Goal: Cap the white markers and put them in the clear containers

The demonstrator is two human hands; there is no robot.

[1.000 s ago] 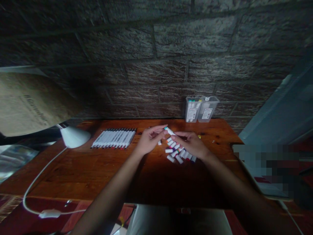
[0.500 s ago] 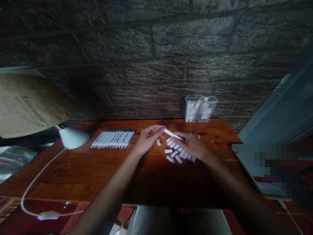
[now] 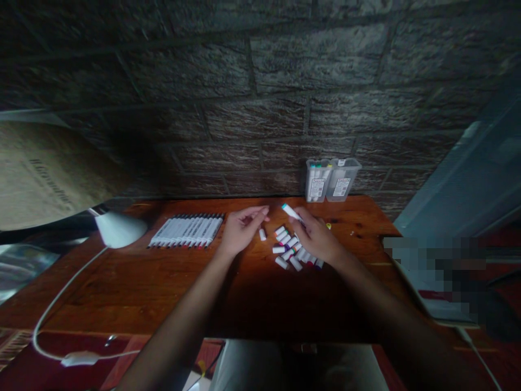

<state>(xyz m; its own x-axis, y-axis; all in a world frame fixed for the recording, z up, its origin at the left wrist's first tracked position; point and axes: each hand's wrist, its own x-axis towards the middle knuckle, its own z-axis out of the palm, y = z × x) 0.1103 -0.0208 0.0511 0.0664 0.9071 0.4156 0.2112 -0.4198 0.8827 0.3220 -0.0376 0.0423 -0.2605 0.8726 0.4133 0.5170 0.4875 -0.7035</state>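
My right hand (image 3: 314, 233) is closed around a white marker (image 3: 292, 212) whose teal end points up and to the left. Just across from that end is my left hand (image 3: 244, 225), apart from the marker, its fingers loosely curled and nothing visible between them. Below my right hand lies a loose pile of white marker caps (image 3: 290, 253) with coloured ends, partly covered by the hand. A single white cap (image 3: 262, 234) rests by my left hand. To the left, several white markers (image 3: 186, 231) lie side by side in a neat row.
Two clear plastic cases (image 3: 316, 187) stand against the brick wall (image 3: 280, 114), the left one with markers inside. A lamp (image 3: 120, 228) is on the left of the wooden table (image 3: 163, 293), its cable hanging over the front edge. A laptop-like object (image 3: 431, 282), partly blurred, is at the right.
My left hand has let go of the marker's far end, and a gap has opened between them. My right hand keeps the marker, whose teal end now shows.
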